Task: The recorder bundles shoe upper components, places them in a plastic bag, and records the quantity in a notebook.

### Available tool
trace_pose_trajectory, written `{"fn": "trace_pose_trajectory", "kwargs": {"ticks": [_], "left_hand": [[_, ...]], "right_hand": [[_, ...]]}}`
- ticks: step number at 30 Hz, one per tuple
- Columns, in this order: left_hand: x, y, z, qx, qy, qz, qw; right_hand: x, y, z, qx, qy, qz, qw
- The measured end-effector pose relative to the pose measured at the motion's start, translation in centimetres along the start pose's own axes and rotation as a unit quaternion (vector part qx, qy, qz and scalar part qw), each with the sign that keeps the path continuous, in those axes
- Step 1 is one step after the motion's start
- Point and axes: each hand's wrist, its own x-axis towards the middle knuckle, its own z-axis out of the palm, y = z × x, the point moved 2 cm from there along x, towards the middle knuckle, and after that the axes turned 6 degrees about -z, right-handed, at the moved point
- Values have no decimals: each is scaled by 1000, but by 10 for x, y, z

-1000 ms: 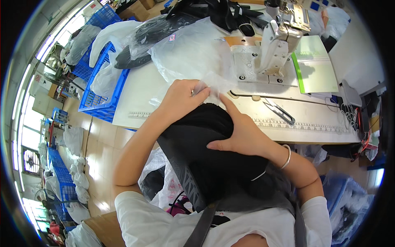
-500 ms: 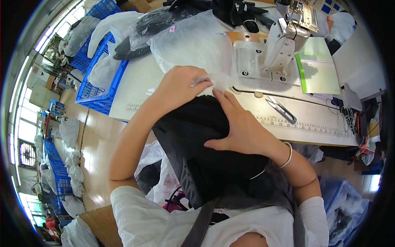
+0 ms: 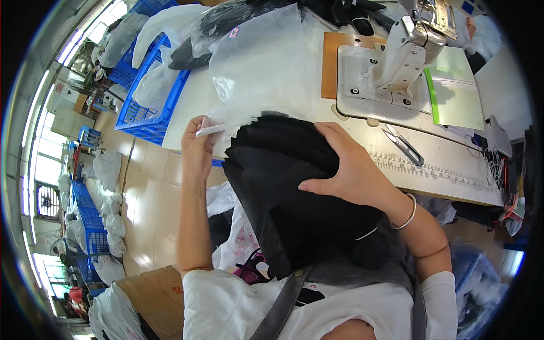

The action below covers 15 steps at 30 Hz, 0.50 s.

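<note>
Left hand [image 3: 198,148] has swung out to the left since the earlier frame — now well left of the machine [image 3: 411,54], pinching a pale plastic edge [image 3: 211,130], seemingly to hold it aside. Right hand [image 3: 356,170] is spread, thumb apart, over the black stack [image 3: 277,181], probably to keep its layers together. That stack is left of the machine, on its near side, overlapping the worktop [image 3: 190,107] edge in view — matte, thick, its far end fanned in pleat-like layers.
</note>
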Motion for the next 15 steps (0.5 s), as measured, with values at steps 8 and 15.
{"fn": "trace_pose_trajectory", "kwargs": {"ticks": [8,15], "left_hand": [[-48,9,8,154,48,118,980],[-38,42,44,257,-48,25,965]], "right_hand": [[-3,1,-6,54,-17,35,998],[-3,-5,-5,47,-28,3,998]]}}
